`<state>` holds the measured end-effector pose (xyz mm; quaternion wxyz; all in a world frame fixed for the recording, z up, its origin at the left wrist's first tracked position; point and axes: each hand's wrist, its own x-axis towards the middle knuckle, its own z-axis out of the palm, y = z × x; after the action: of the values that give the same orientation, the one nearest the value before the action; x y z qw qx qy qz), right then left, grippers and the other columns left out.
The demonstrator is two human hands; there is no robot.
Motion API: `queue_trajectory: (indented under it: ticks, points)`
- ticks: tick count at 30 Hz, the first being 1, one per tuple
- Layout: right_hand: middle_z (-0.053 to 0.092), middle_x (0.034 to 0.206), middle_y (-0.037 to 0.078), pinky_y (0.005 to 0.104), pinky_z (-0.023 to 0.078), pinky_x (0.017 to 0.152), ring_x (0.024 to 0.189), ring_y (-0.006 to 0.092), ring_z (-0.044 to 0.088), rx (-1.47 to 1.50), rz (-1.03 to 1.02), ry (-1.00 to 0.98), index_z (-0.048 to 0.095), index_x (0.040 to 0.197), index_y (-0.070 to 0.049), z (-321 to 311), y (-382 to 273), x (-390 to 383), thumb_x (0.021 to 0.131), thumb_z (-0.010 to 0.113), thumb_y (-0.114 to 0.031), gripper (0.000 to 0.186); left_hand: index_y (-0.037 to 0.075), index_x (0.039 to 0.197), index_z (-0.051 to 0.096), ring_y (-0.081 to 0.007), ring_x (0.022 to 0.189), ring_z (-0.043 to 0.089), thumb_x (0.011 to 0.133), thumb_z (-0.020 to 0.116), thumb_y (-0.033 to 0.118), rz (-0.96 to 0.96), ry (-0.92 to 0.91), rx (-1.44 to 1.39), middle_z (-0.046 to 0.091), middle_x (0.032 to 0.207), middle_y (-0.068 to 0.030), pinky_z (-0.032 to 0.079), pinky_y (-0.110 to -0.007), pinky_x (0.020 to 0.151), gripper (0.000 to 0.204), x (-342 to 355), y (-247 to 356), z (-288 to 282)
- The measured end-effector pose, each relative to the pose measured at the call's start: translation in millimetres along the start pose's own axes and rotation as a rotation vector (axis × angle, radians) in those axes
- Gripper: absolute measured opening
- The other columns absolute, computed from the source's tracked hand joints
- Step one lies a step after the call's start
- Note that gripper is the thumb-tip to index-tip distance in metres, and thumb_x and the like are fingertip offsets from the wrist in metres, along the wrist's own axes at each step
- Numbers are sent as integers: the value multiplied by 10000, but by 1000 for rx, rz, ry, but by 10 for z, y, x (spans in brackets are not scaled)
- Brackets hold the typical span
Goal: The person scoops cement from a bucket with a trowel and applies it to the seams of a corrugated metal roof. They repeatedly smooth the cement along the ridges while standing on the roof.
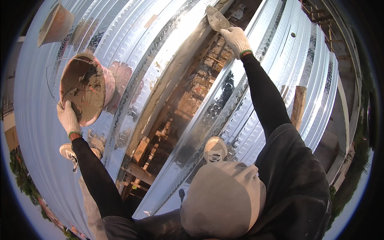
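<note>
My left hand (69, 118), in a white knit glove, grips the near rim of a reddish bucket (109, 85). The bucket leans toward me, its wire handle hanging loose on the left. Grey-brown wet mortar (90, 80) coats its inside and lies in a clump. Farther off to the right, my gloved right hand (236, 40) is closed round a trowel (216, 18); the glove hides the handle. The trowel's blade, smeared with mortar, is over the far end of a mortar-covered ledge (170, 72) along an open gap.
The long gap (190, 94) runs between shiny ribbed metal sheets (256, 100), with bricks and timber visible below. My shoes stand on either side of it. Another bucket (60, 25) sits at the far left. A wooden board (298, 106) lies on the right-hand sheets.
</note>
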<state>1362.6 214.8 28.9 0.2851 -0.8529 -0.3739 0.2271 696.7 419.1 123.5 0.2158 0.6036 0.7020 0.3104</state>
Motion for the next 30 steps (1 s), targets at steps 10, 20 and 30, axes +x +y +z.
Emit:
queue_trajectory:
  ticks: [10, 20, 30]
  points:
    - [812, 1196, 232, 525, 631, 995, 1131, 422, 784, -524, -324, -185, 830, 1266, -79, -89, -625, -425, 1016, 674, -395, 432, -29, 1330, 693, -188, 977, 683, 1023, 675, 225, 47, 20, 37, 755, 1141, -90, 558, -370, 927, 398, 9, -30, -145]
    - [829, 1021, 168, 481, 667, 824, 937, 339, 826, -670, -582, -150, 829, 1203, -72, -686, -961, 516, 1079, 636, -310, 330, -29, 1341, 685, -206, 1028, 710, 1028, 680, 237, 50, 28, 36, 768, 1176, -111, 563, -379, 965, 411, 19, -2, -25]
    - [801, 1052, 199, 510, 611, 932, 1039, 409, 778, -387, -495, -172, 801, 1182, -40, 88, -466, -631, 1041, 715, -365, 365, -19, 1313, 684, -174, 980, 694, 1027, 690, 226, 66, 27, -34, 751, 1135, -82, 563, -361, 921, 377, -18, 14, 22]
